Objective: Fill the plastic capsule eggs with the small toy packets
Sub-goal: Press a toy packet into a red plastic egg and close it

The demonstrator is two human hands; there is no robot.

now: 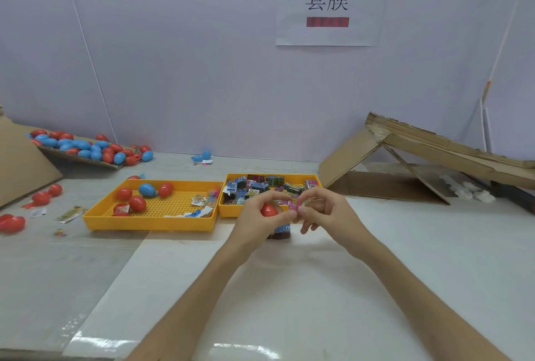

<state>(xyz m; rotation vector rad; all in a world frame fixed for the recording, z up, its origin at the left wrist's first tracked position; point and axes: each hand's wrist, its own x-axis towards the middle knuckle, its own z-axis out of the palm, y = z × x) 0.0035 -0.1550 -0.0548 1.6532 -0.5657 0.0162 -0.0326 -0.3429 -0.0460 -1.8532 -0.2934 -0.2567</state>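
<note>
My left hand (257, 217) grips a red capsule egg (268, 210) just in front of the right yellow tray (228, 213). My right hand (321, 208) pinches a small pink toy packet (294, 204) between thumb and forefinger, right beside the egg. The right tray holds several small toy packets (260, 185). The left yellow tray (150, 223) holds red eggs (137, 203), one blue egg (147, 189) and some loose packets (202, 200). A small dark object (279, 231) lies on the table under my hands.
A heap of red and blue eggs (86, 147) lies on cardboard at the back left. Loose red eggs (43, 197) and scraps lie left of the trays. A collapsed cardboard box (405, 163) stands at the back right. A paper sign (328, 4) hangs on the wall.
</note>
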